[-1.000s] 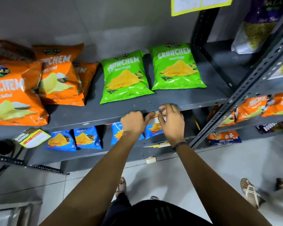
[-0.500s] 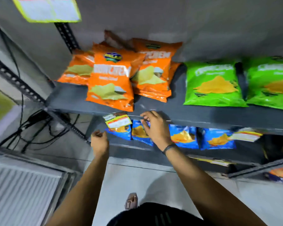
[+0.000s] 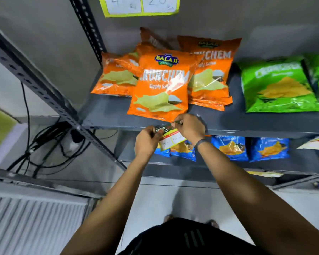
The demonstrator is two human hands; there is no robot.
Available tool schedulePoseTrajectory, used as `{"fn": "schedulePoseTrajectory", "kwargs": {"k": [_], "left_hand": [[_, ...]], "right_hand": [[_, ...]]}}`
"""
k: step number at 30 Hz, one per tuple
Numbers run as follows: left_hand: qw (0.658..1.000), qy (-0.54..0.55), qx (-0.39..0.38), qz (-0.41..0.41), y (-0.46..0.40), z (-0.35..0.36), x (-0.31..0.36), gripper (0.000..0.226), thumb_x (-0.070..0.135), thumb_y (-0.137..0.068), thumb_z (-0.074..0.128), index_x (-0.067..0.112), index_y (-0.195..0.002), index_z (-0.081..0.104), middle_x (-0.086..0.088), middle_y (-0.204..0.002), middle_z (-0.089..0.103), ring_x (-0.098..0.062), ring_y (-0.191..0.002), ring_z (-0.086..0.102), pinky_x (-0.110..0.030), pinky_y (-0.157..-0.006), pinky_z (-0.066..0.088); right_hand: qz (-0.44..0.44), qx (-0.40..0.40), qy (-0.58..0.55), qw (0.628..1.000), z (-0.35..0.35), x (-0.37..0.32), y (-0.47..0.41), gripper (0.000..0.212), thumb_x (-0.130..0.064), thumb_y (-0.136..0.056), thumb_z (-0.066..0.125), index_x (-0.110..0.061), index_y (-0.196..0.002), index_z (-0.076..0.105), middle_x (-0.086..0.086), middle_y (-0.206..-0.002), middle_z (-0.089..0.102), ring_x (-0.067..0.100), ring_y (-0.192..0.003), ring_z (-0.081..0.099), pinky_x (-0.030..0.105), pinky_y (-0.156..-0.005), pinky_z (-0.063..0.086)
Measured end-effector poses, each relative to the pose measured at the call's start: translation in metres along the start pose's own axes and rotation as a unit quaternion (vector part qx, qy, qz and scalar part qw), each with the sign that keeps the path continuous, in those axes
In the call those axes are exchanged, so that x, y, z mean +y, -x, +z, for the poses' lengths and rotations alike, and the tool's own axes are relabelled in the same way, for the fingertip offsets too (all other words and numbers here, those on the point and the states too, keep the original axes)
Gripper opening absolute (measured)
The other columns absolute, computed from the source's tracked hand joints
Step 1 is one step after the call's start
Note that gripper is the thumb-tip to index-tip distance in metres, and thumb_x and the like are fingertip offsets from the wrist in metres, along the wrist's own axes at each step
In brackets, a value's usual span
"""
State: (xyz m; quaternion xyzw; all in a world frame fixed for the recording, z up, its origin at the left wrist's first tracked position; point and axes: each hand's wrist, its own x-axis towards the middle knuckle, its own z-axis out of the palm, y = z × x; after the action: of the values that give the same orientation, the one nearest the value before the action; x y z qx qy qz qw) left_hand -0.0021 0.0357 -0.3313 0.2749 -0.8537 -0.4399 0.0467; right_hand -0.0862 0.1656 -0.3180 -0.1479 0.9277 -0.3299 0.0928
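Note:
A small price tag [image 3: 168, 138], white with a dark header and yellow-green border, hangs at the front edge of the grey metal shelf [image 3: 107, 115]. My left hand [image 3: 146, 141] pinches its left end. At the tag's upper right corner, against the shelf edge, my right hand [image 3: 189, 127] has its fingers curled. Just above the tag, an orange Crunchem chip bag [image 3: 162, 87] lies on the shelf, with two more orange bags [image 3: 212, 78] behind it.
Green chip bags [image 3: 278, 85] lie to the right on the same shelf. Blue chip bags [image 3: 230, 148] fill the shelf below. A perforated steel upright [image 3: 44, 89] slants at left, with black cables [image 3: 44, 140] behind it. A yellow-bordered sign [image 3: 140, 5] hangs above.
I have shifted left along the shelf from the green bags to the orange ones. Both hands have come together on the price tag there; half a second ago they were apart.

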Motion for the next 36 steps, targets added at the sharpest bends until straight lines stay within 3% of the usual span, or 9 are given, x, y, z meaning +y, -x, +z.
{"fn": "schedulePoseTrajectory", "kwargs": {"k": [4, 7, 10, 13, 19, 22, 27, 31, 36], "left_hand": [[0.994, -0.082, 0.018, 0.068, -0.004, -0.017, 0.001, 0.032, 0.026, -0.092, 0.058, 0.015, -0.065, 0.044, 0.000, -0.055, 0.045, -0.027, -0.065, 0.045, -0.031, -0.058, 0.034], [0.967, -0.192, -0.005, 0.166, -0.006, -0.029, -0.007, 0.015, 0.029, -0.091, 0.059, 0.017, -0.096, 0.064, -0.004, -0.082, 0.066, -0.027, -0.080, 0.060, -0.032, -0.062, 0.044], [0.918, -0.335, -0.029, 0.208, -0.007, -0.029, -0.015, 0.031, 0.044, -0.089, 0.056, 0.017, -0.076, 0.061, -0.008, -0.086, 0.071, -0.029, -0.085, 0.065, -0.028, -0.059, 0.040], [0.879, -0.424, -0.039, 0.215, -0.012, -0.024, -0.016, 0.047, 0.052, -0.092, 0.048, 0.012, -0.078, 0.066, -0.011, -0.086, 0.072, -0.030, -0.084, 0.067, -0.026, -0.058, 0.034], [0.849, -0.475, -0.034, 0.230, -0.023, -0.016, -0.014, 0.051, 0.052, -0.094, 0.042, 0.009, -0.084, 0.067, -0.014, -0.089, 0.073, -0.034, -0.085, 0.068, -0.026, -0.060, 0.033], [0.850, -0.478, -0.034, 0.221, -0.027, -0.014, -0.013, 0.050, 0.051, -0.094, 0.042, 0.009, -0.087, 0.068, -0.015, -0.092, 0.073, -0.035, -0.088, 0.068, -0.027, -0.062, 0.035], [0.853, -0.468, -0.025, 0.229, -0.026, -0.015, -0.016, 0.049, 0.050, -0.095, 0.042, 0.010, -0.085, 0.068, -0.014, -0.092, 0.074, -0.034, -0.087, 0.069, -0.026, -0.061, 0.035], [0.857, -0.453, 0.009, 0.244, -0.023, -0.023, -0.009, 0.046, 0.050, -0.095, 0.042, 0.013, -0.084, 0.067, -0.011, -0.086, 0.074, -0.031, -0.083, 0.069, -0.026, -0.057, 0.033], [0.865, -0.442, 0.019, 0.238, -0.022, -0.025, 0.006, 0.046, 0.059, -0.089, 0.046, 0.019, -0.086, 0.068, -0.008, -0.084, 0.073, -0.028, -0.083, 0.068, -0.025, -0.057, 0.034]], "right_hand": [[-0.003, -0.020, -0.024, 1.000, -0.005, 0.000, 0.005, 0.018, -0.032, -0.084, 0.065, -0.015, -0.090, 0.067, 0.006, -0.095, 0.071, 0.024, -0.090, 0.064, 0.029, -0.068, 0.042], [-0.055, 0.007, 0.029, 0.998, -0.002, 0.008, 0.026, 0.017, -0.034, -0.081, 0.068, -0.017, -0.081, 0.066, 0.004, -0.086, 0.072, 0.022, -0.080, 0.064, 0.033, -0.068, 0.052], [-0.103, 0.018, 0.128, 0.986, 0.006, 0.018, 0.040, 0.020, -0.035, -0.081, 0.068, -0.016, -0.075, 0.066, 0.005, -0.081, 0.072, 0.025, -0.082, 0.062, 0.035, -0.073, 0.048], [-0.125, 0.036, 0.200, 0.971, 0.012, 0.019, 0.041, 0.023, -0.033, -0.081, 0.068, -0.013, -0.071, 0.065, 0.009, -0.075, 0.071, 0.031, -0.081, 0.061, 0.036, -0.074, 0.044], [-0.083, 0.045, 0.333, 0.938, 0.014, 0.008, 0.036, 0.045, -0.045, -0.048, 0.088, -0.016, -0.041, 0.054, -0.002, -0.038, 0.055, 0.020, -0.035, 0.054, 0.019, -0.044, 0.039], [-0.078, 0.063, 0.362, 0.927, 0.016, 0.007, 0.032, 0.051, -0.048, -0.039, 0.089, -0.017, -0.035, 0.050, -0.003, -0.032, 0.049, 0.017, -0.029, 0.049, 0.015, -0.042, 0.037], [-0.092, 0.076, 0.368, 0.922, 0.014, 0.007, 0.032, 0.046, -0.046, -0.044, 0.089, -0.017, -0.041, 0.054, -0.001, -0.037, 0.055, 0.018, -0.031, 0.052, 0.016, -0.038, 0.034], [-0.119, 0.077, 0.267, 0.953, 0.006, 0.007, 0.031, 0.031, -0.035, -0.083, 0.066, -0.006, -0.075, 0.062, 0.014, -0.078, 0.069, 0.033, -0.069, 0.064, 0.029, -0.055, 0.036], [-0.098, 0.070, 0.239, 0.963, 0.004, 0.006, 0.027, 0.030, -0.035, -0.090, 0.057, -0.006, -0.085, 0.060, 0.015, -0.091, 0.068, 0.035, -0.083, 0.064, 0.033, -0.064, 0.045]]}}
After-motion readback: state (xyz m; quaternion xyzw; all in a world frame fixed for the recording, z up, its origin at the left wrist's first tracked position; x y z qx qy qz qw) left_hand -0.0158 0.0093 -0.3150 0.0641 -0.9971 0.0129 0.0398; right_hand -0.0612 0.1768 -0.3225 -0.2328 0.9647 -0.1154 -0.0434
